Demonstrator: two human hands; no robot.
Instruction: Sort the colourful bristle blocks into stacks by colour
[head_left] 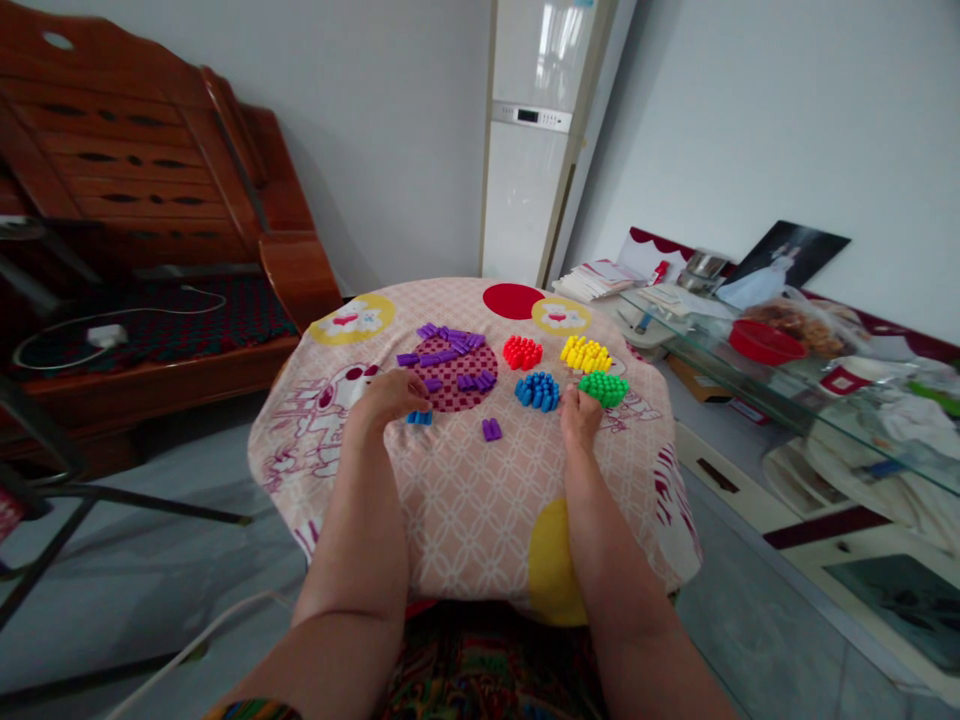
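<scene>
My left hand (pixel 391 396) is over the left part of the cloth-covered round table, fingers curled down and together. Just below its fingertips lies a small light-blue piece (pixel 419 418); a purple piece (pixel 433 385) shows right beside them. What the fingers pinch, if anything, is hidden. My right hand (pixel 580 415) is closed, thumb on top, between a cluster of blue pegs (pixel 537 391) and a cluster of green pegs (pixel 604 389). I cannot make out anything in it. Beyond stand red pegs (pixel 522 352) and yellow pegs (pixel 586 354).
More purple pieces (pixel 451 338) lie in loose rows on the patterned tablecloth (pixel 465 520), with a purple pair (pixel 491 430) nearer me. A glass-topped cabinet (pixel 810 385) with clutter is on the right. To the left stands a wooden bench (pixel 135 350). A white tall unit (pixel 525 180) is behind.
</scene>
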